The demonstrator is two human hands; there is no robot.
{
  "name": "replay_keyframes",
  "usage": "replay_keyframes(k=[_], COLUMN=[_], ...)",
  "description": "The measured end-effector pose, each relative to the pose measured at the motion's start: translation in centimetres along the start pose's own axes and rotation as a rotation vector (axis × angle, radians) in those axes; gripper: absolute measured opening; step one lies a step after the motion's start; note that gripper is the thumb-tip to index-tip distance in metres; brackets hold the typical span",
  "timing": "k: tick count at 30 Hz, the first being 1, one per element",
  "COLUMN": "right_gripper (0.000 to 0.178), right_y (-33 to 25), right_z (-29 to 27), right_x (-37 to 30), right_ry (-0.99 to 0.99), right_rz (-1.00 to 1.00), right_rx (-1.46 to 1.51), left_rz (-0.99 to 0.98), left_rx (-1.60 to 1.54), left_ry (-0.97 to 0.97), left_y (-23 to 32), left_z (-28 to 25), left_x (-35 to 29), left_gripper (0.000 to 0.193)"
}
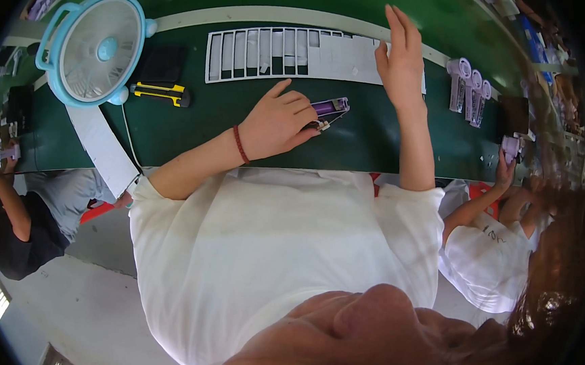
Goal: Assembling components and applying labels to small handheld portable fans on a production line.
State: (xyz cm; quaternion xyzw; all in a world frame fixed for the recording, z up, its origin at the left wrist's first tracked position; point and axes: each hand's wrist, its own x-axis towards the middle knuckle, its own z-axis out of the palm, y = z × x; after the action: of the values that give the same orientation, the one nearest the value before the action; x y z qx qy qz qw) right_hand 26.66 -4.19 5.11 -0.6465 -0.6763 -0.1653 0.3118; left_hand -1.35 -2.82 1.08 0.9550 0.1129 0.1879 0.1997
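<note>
My left hand is curled round a small open device with a purple cylinder, probably a battery cell, and thin wires or small parts at its near end. The hand covers the rest of the device. My right hand is raised over the right end of a long white strip, its fingers stretched out and nothing visible in them. The strip has a row of ladder-like slots along its left part and a solid right part.
On the left stand a light-blue fan and a yellow-black utility knife. Purple handheld devices lie at the right of the green table. Co-workers sit on both sides; the right one's hand holds a purple device.
</note>
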Motion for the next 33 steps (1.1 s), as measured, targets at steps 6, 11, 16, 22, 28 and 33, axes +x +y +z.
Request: replay_keyframes(k=[6, 11, 16, 22, 28, 33], right_gripper=[0.049, 0.055, 0.038, 0.040, 0.045, 0.045], right_y=[-5.5, -6.4, -6.9, -6.9, -6.0, -5.7], right_z=[-4.4, -2.1, -3.3, -5.0, -4.3, -4.5], right_x=[-6.6, -10.4, -11.0, -10.2, -10.8, -10.8], right_ry=[-0.301, -0.179, -0.238, -0.415, -0.464, -0.481], right_rz=[-0.186, -0.261, -0.139, -0.010, 0.169, 0.188], right_rx=[0.518, 0.420, 0.429, 0.504, 0.547, 0.571], left_rz=[-0.054, -0.017, 0.038, 0.022, 0.038, 0.036], left_rx=[-0.130, -0.105, -0.023, 0.040, 0.060, 0.105], left_ry=[0.128, 0.062, 0.078, 0.093, 0.119, 0.150], left_y=[-0.6, -0.9, -0.6, -0.7, -0.7, -0.6], left_z=[0.3, -0.1, -0.2, -0.2, 0.0, 0.8], left_x=[-0.1, -0.2, -0.1, -0.4, -0.2, -1.0], left_gripper=[0.025, 0.027, 0.026, 0.026, 0.025, 0.023])
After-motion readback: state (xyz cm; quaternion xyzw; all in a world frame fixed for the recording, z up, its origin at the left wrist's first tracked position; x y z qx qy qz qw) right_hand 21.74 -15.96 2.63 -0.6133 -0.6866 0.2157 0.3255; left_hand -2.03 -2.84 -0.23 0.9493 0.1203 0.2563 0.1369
